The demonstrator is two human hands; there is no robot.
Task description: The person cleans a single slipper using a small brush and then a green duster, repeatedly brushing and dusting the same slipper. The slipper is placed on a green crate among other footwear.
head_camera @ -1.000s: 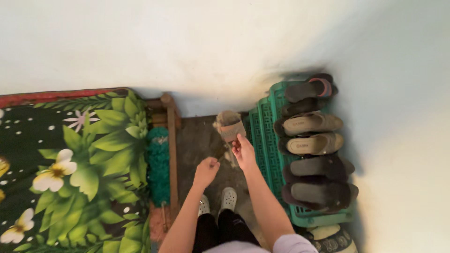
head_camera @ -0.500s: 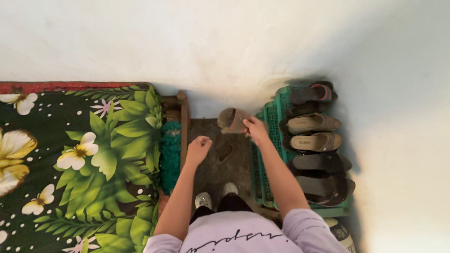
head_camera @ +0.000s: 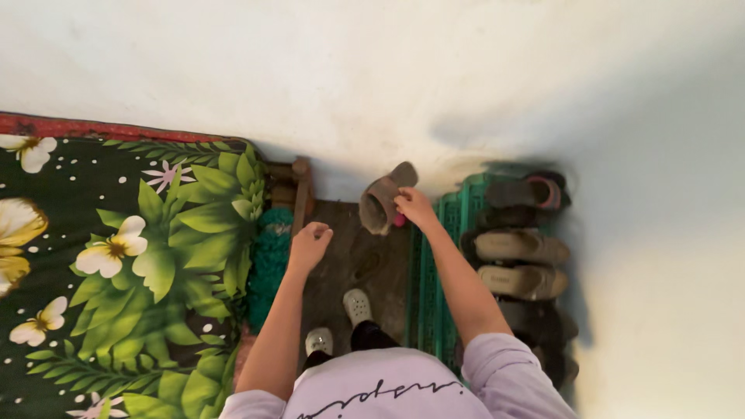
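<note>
Head view, left to right: bed with green floral cover (head_camera: 132,264) fills the left side. Left hand (head_camera: 309,244) hangs over the dark floor (head_camera: 349,256) beside the bed's wooden edge, fingers loosely curled, holding nothing. White clogs (head_camera: 357,306) on the person's feet below. Right hand (head_camera: 415,208) grips a brown sandal (head_camera: 382,203), lifted off the floor, just left of the green shoe rack (head_camera: 434,264). Rack carries tan and dark sandals (head_camera: 520,247).

Soft, dim daylight — right side shadowed, slight motion blur throughout.
</note>
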